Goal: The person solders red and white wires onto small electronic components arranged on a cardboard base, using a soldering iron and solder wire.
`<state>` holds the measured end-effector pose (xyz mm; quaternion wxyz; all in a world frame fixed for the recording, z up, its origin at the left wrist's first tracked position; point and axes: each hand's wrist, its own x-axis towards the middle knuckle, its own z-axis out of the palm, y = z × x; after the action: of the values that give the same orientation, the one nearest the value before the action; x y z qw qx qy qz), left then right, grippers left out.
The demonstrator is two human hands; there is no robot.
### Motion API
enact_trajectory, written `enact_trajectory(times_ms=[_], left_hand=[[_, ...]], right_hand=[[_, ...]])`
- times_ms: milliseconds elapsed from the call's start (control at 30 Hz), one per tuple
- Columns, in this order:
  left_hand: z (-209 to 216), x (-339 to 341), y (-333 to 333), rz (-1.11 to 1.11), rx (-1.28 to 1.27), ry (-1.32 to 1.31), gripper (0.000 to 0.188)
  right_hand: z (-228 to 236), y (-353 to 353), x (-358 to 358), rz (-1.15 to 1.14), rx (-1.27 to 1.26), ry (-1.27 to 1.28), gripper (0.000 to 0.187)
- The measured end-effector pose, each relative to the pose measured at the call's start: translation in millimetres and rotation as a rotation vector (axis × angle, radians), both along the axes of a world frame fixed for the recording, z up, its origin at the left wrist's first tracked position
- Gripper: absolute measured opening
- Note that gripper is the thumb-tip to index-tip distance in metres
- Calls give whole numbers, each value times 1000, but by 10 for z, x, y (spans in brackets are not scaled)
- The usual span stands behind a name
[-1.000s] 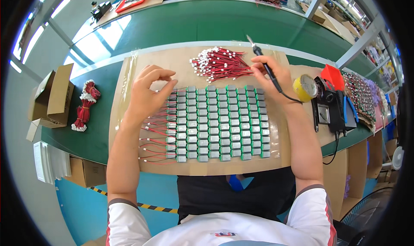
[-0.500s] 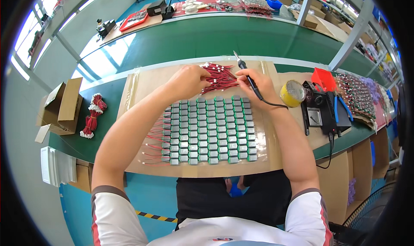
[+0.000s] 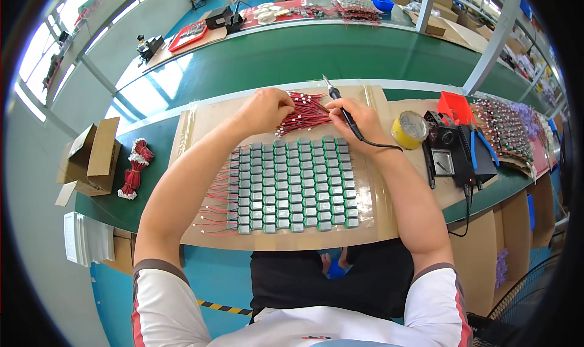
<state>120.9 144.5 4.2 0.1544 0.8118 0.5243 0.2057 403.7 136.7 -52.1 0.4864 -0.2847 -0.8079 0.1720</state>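
Observation:
My right hand [image 3: 360,123] grips a soldering iron [image 3: 334,93], its tip pointing up and away from me. The thumb and forefinger of that hand also touch the right end of a pile of thin red wires [image 3: 307,114] with small white connectors. At the pile's left edge is my left hand [image 3: 266,111], fingers pinched together; whatever lies between them is hidden. Just nearer to me, rows of small grey battery cells with green strips [image 3: 295,185] lie packed side by side on a brown cardboard sheet [image 3: 380,216]. Thin red leads [image 3: 214,210] stick out from their left side.
To the right are a roll of yellow tape [image 3: 409,130], a black soldering station [image 3: 465,155], blue-handled pliers [image 3: 485,146] and a red bin [image 3: 455,108]. At left stand an open carton [image 3: 100,155] and a bundle of red wires [image 3: 135,169]. A metal post [image 3: 496,39] rises at the right.
The whole view has shifted slightly. My left hand's fingers have drawn a little back from the wires. The soldering iron stays in my right hand.

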Motion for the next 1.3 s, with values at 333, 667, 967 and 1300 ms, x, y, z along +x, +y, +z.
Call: enact_trajectory(times_ms=[333,667,967,1300], left_hand=[[293,-283,-595,218,-127,-437,21],[29,-163,-994,166,-114,-486,15],[8,-213,-1082,182,-113,-491,19],[234,-221,-1010,-99,-264,-423,40]], right_hand=[[57,-4,8,-134,18,7,35],[214,-466,-374,195,-598,461,49],[219,-482,-396,220,-712,511,26],[191,-709,-510,319,-623,384,15]])
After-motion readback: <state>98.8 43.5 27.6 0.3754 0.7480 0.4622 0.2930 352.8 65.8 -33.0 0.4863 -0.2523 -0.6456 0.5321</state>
